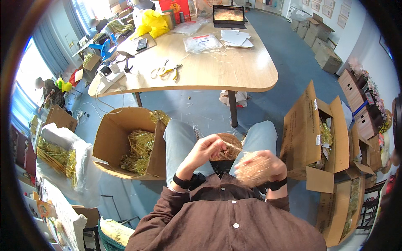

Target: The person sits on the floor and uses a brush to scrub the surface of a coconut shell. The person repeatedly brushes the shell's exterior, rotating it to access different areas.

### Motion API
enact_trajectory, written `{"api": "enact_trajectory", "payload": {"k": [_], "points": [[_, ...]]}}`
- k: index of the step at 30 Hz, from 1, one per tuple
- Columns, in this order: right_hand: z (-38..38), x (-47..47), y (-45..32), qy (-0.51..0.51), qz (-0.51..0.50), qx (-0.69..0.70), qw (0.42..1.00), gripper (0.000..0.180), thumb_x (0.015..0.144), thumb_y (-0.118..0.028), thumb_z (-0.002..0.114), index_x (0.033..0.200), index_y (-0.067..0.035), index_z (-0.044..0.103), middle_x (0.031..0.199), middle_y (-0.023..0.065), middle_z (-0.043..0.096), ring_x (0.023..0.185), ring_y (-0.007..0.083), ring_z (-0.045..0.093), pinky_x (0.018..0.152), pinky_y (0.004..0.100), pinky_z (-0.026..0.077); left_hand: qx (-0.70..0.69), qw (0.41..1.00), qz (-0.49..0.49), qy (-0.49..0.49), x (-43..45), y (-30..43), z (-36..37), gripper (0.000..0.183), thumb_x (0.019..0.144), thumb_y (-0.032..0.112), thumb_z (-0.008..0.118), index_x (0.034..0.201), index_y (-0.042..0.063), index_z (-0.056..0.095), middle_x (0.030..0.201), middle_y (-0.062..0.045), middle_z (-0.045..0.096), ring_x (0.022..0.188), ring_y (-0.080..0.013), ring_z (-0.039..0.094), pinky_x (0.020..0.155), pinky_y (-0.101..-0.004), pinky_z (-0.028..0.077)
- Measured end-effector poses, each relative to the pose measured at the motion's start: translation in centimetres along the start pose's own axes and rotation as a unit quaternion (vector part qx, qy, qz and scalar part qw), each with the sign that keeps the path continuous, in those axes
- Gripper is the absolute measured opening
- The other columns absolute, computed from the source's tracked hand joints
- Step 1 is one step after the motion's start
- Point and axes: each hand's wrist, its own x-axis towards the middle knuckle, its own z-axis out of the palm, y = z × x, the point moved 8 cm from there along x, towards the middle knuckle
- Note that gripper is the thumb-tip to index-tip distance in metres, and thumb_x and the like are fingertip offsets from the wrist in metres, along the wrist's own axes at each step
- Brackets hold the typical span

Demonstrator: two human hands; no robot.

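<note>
My right hand (275, 164) grips a straw-coloured ball of twine or fibre (253, 169), blurred by motion. A thin pale strand (232, 146) runs from it to my left hand (209, 149), whose thumb and fingers pinch its end. Below the strand, between my knees, is a round brown coil-like object (230, 138). My hands and the strand hide part of it, so I cannot tell exactly what it is. A black item (221, 164) shows just below it, near my lap.
A cardboard box (116, 125) with gold tinsel (138, 150) stands by my left knee. More open boxes (298, 135) stand to the right. Ahead, a wooden table (204, 73) bears pliers (171, 71), papers (235, 37) and a tablet (228, 14). A person (53, 94) is far left.
</note>
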Motion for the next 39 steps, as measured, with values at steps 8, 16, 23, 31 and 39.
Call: {"api": "enact_trajectory", "payload": {"k": [8, 16, 23, 31, 39], "points": [[-5.5, -1.4, -5.2, 0.404, -0.176, -0.304, 0.845, 0.057, 0.081, -0.008, 0.081, 0.134, -0.002, 0.060, 0.123, 0.0086, 0.068, 0.113, 0.0148, 0.063, 0.101, 0.0314, 0.050, 0.158, 0.941, -0.040, -0.296, -2.4, 0.7, 8.1, 0.020, 0.104, 0.020, 0.054, 0.100, 0.002, 0.063, 0.080, -0.004, 0.062, 0.076, -0.0122, 0.060, 0.071, -0.0294, 0.050], [-2.3, -0.1, 1.9, 0.069, 0.164, -0.291, 0.940, 0.059, 0.072, -0.004, 0.081, 0.127, 0.001, 0.061, 0.123, 0.0101, 0.068, 0.111, 0.0158, 0.062, 0.102, 0.0318, 0.047, 0.073, 0.993, 0.029, -0.087, -1.1, 1.9, 3.0, 0.017, 0.102, 0.017, 0.062, 0.098, 0.001, 0.066, 0.083, 0.001, 0.061, 0.076, -0.0061, 0.054, 0.068, -0.0238, 0.047], [-2.4, -2.4, -2.7, 0.114, -0.217, 0.305, 0.920, 0.061, 0.087, -0.026, 0.075, 0.137, -0.002, 0.052, 0.129, 0.0270, 0.058, 0.116, 0.0457, 0.060, 0.098, 0.0531, 0.052, 0.145, 0.968, -0.045, -0.198, -0.7, -1.8, 6.0, 0.019, 0.104, 0.018, 0.057, 0.102, 0.002, 0.067, 0.090, -0.001, 0.066, 0.085, -0.0091, 0.058, 0.080, -0.0270, 0.049], [-5.8, -1.1, -4.0, 0.369, -0.045, -0.523, 0.767, 0.052, 0.074, 0.002, 0.078, 0.125, 0.000, 0.064, 0.117, 0.0148, 0.070, 0.111, 0.0208, 0.066, 0.097, 0.0329, 0.051, -0.019, 0.969, -0.009, -0.245, -2.8, 2.4, 6.4, 0.025, 0.105, 0.020, 0.056, 0.100, -0.002, 0.066, 0.093, -0.008, 0.069, 0.083, -0.0144, 0.065, 0.075, -0.0293, 0.053], [-1.1, -0.4, -0.6, 0.041, -0.020, 0.146, 0.988, 0.058, 0.078, -0.008, 0.081, 0.131, 0.002, 0.059, 0.127, 0.0198, 0.064, 0.119, 0.0286, 0.062, 0.106, 0.0409, 0.049, 0.080, 0.994, -0.078, -0.007, -0.3, -2.1, 1.6, 0.019, 0.106, 0.016, 0.051, 0.099, 0.002, 0.062, 0.078, 0.000, 0.059, 0.072, -0.0094, 0.056, 0.069, -0.0237, 0.047]]}}
